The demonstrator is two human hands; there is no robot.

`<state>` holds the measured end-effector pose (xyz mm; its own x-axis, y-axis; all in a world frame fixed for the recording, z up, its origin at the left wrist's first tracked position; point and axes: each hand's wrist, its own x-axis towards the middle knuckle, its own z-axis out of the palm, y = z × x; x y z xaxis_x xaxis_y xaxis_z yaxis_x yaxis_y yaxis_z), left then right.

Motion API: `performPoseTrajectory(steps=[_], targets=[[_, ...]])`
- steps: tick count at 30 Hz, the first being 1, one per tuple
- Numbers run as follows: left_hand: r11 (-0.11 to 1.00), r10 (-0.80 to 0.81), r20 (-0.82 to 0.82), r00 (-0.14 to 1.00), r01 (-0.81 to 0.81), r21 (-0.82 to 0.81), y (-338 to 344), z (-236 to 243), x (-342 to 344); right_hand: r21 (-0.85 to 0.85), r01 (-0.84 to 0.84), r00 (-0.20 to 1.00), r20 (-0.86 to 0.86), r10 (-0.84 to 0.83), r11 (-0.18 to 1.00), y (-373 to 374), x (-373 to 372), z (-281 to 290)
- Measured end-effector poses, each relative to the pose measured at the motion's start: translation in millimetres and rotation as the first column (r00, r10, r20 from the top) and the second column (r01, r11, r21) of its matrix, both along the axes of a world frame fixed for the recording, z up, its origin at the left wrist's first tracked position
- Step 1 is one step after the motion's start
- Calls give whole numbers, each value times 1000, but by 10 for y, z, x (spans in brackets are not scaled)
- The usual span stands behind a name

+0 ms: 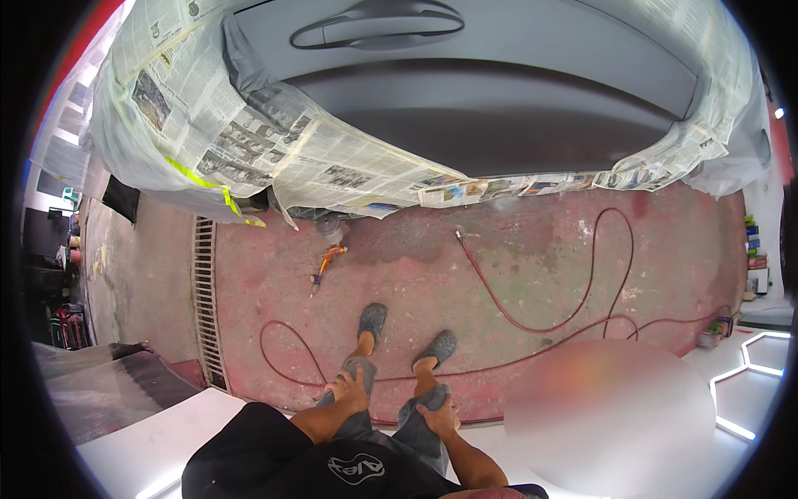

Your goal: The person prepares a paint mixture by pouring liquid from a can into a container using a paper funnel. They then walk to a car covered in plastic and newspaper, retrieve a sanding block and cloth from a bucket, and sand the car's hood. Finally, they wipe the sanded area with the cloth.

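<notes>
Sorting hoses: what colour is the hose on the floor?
Red hose, seen in the head view.

The scene before me is evenly and fairly brightly lit. White hexagonal light strips [752, 366] at the right glow overexposed. The grey car door [499, 91] carries a soft sheen along its upper crease and casts a dark band of shadow on the red floor [515, 258] beneath the masking newspaper [332, 162]. Straight edges bow strongly toward the rim, and the corners fall to black vignette. A large smeared patch at lower right shows no detail. My legs and shoes [371, 319] cast only faint shadows.
</notes>
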<state>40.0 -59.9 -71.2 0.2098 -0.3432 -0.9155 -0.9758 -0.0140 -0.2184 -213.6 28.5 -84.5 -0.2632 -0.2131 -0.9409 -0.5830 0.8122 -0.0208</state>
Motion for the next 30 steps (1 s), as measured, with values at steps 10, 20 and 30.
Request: performPoseTrajectory(steps=[10, 20, 30], targets=[[1000, 1, -125, 992, -1, 5, -152, -75, 479, -28, -10, 1000, 16, 10, 1000, -47, 420, 56], [982, -86, -274, 958, 128, 140, -321, -73, 927, -43, -22, 995, 99, 27, 999, 263, 887, 212], [821, -317, -352, 881, 440, 364, -295, -207, 698, -208, 201, 967, 197, -160, 957, 745, 535, 436]])
